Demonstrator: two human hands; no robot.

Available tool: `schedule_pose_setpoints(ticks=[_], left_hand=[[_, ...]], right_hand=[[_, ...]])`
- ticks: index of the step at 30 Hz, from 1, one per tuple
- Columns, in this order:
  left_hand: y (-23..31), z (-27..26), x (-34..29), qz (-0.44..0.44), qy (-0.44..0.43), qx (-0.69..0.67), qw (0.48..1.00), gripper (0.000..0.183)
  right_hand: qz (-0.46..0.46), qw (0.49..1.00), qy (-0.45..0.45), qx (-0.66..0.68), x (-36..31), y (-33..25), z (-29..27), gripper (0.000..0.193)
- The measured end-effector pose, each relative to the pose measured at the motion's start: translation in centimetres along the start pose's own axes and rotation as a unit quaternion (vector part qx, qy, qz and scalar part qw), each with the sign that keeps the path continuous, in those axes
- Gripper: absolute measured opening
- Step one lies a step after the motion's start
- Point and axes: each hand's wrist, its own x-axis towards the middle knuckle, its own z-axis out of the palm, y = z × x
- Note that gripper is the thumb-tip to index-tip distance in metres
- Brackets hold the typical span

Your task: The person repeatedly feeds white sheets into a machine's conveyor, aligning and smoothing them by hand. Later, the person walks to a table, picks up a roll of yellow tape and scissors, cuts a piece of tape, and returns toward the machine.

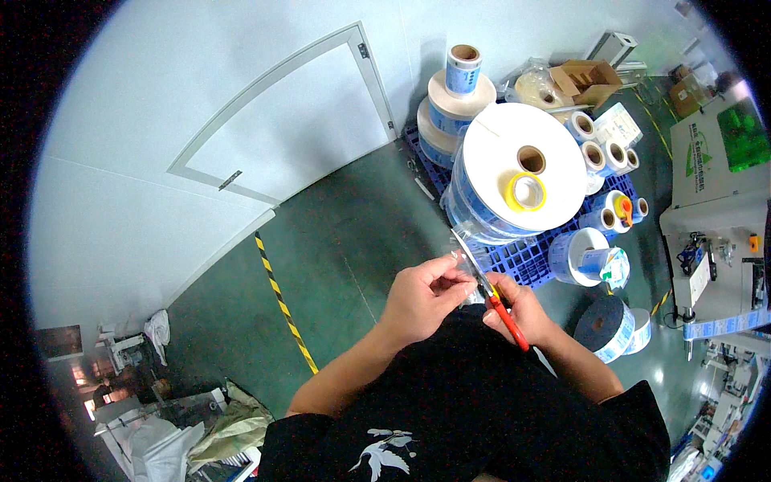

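Red-handled scissors [507, 323] are in my right hand [522, 312], their blades pointing up and left, past my other fingers. My left hand [426, 299] is closed in a pinch beside the blades; what its fingertips hold is too small to make out, though a glint of clear plastic shows around them. Just beyond both hands stands a large white roll [490, 145] with blue printed sides and plastic wrap at its lower edge. A yellow-rimmed roll of tape [526, 193] lies on top of it, next to the brown core.
Under the rolls is a blue plastic pallet [514, 261]. Smaller label rolls [598, 153] and an open carton [586, 80] crowd its right and far sides. A dark-faced roll [602, 325] sits on the floor at right, near a machine [715, 169]. A door [289, 120] is at far left.
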Motion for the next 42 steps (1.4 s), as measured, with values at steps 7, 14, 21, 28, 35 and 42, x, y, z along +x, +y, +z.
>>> schedule_pose_setpoints(ticks=[7,14,21,28,35,42], left_hand=[[-0.1,-0.2,-0.1,-0.044,-0.048,-0.192,0.979,0.062],[-0.4,-1.8,-0.8,-0.186,-0.196,-0.087,0.959,0.057],[-0.4,-3.0,0.4,0.009,0.061,-0.005,0.998,0.044],[2.1,-3.2,0.9,0.094,0.205,-0.287,0.931,0.081],[2.4,-2.2,1.1,0.100,0.204,-0.080,0.971,0.095],[2.0,-1.9,1.6,0.095,0.238,-0.112,0.960,0.093]], right_hand=[[0.007,0.998,0.006,0.062,-0.3,0.1,0.7,0.063],[-0.028,0.994,0.023,0.100,-0.5,0.0,0.9,0.062],[-0.026,0.998,-0.010,0.063,-0.6,0.0,0.4,0.063],[-0.039,0.997,0.020,-0.067,-0.6,-1.5,0.2,0.067],[-0.020,0.991,0.004,-0.133,-0.6,-2.2,0.5,0.066],[-0.009,0.985,-0.023,-0.172,-0.9,-2.3,0.6,0.074]])
